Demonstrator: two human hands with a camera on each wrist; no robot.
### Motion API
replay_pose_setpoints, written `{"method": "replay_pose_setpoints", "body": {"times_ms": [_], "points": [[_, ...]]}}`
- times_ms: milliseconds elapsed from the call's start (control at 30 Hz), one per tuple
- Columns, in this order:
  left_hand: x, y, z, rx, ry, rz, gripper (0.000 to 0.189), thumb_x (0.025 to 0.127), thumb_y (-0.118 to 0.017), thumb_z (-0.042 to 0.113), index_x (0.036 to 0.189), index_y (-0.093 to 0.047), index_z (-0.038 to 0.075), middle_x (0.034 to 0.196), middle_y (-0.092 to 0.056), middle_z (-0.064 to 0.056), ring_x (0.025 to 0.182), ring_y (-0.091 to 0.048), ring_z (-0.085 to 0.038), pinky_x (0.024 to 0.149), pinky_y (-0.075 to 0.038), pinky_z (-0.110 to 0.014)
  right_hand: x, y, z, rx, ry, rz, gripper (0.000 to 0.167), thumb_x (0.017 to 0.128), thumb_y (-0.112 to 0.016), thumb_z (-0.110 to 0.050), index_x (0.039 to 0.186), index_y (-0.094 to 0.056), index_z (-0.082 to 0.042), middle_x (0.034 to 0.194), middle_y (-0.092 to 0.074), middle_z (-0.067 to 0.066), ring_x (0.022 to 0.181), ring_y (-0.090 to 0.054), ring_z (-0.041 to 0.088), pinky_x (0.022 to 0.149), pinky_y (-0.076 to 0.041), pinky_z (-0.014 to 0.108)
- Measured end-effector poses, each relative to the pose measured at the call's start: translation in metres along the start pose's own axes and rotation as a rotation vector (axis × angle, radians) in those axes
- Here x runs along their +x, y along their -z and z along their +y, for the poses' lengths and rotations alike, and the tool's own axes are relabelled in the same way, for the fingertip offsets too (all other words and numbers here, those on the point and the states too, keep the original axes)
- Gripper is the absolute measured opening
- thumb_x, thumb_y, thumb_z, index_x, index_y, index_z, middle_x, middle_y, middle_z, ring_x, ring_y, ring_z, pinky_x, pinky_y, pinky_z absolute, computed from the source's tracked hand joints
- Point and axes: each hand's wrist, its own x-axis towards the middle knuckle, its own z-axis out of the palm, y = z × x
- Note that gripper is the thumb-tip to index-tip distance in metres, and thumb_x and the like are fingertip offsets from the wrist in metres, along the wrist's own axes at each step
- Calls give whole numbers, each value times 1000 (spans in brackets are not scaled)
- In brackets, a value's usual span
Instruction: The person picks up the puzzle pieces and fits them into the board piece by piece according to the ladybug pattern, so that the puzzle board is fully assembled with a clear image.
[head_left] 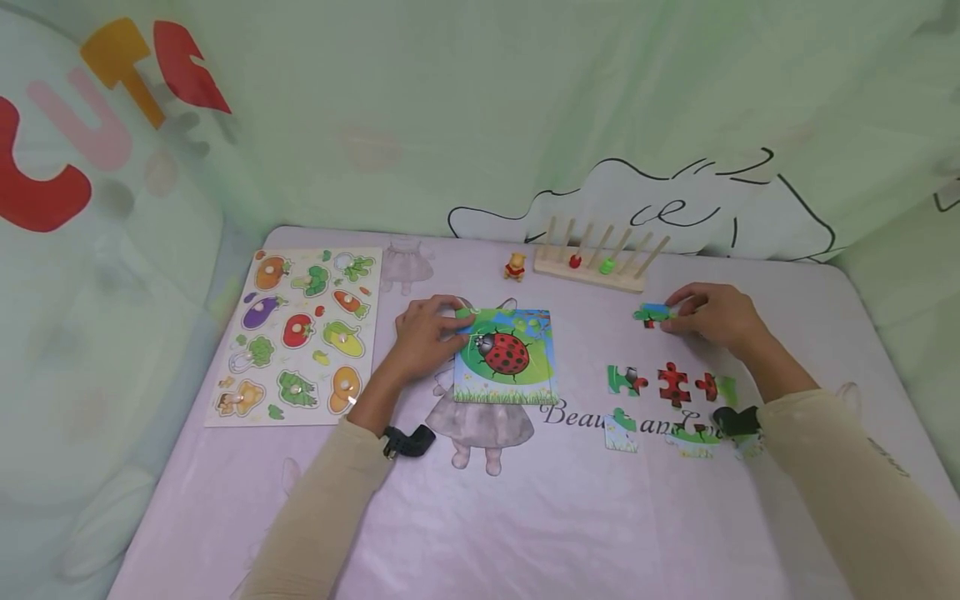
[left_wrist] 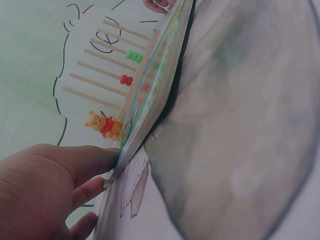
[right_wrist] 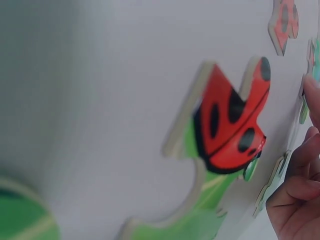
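Note:
My left hand [head_left: 429, 340] grips the left edge of a square ladybug puzzle board [head_left: 506, 357]; in the left wrist view the thumb and fingers [left_wrist: 85, 192] meet at the board's edge. Farther right, my right hand [head_left: 716, 317] pinches a blue-and-green jigsaw piece [head_left: 654, 312] low over the table, its fingertips partly covering it. Nearer the front lie loose ladybug pieces: a green one [head_left: 622, 380], a red one [head_left: 673, 385] and a red-green one [head_left: 716, 387]. Several grassy pieces [head_left: 621, 432] lie below these, one partly hidden by the right wrist's black camera.
A vegetable peg board [head_left: 296, 337] lies at the left. Toward the back stand a small bear figure [head_left: 515, 267] and a wooden peg rack [head_left: 588, 275] carrying red and green beads. A printed cloth [head_left: 525, 517] covers the table, with a curtain [head_left: 360, 125] behind.

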Motion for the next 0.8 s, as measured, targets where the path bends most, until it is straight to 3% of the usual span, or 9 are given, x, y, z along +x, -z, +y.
{"method": "replay_pose_setpoints", "body": {"times_ms": [367,633,800], "points": [[1,-1,-2,4,-1,-1,37,98,-66,31,135,-68,24,148,-51,1,141,-35,-34,113,-23,-61,-5,-1,-3,22,35,58,44,89,-81,-27,122,-63,-5,125,-59,24,108,-51,41,76,-42,42],[0,1,0,-3,0,0,37,98,-67,31,134,-68,24,148,-51,1,141,-35,-34,113,-23,-61,-6,-1,-3,60,28,46,31,94,-74,-22,119,-62,-6,118,-66,24,99,-58,35,70,-44,35],[-1,1,0,-12,1,2,36,98,-67,30,134,-68,24,147,-52,1,140,-36,-34,113,-23,-60,-10,0,-6,77,27,24,36,97,-71,-26,125,-62,-6,123,-63,25,106,-58,38,80,-47,41]]}}
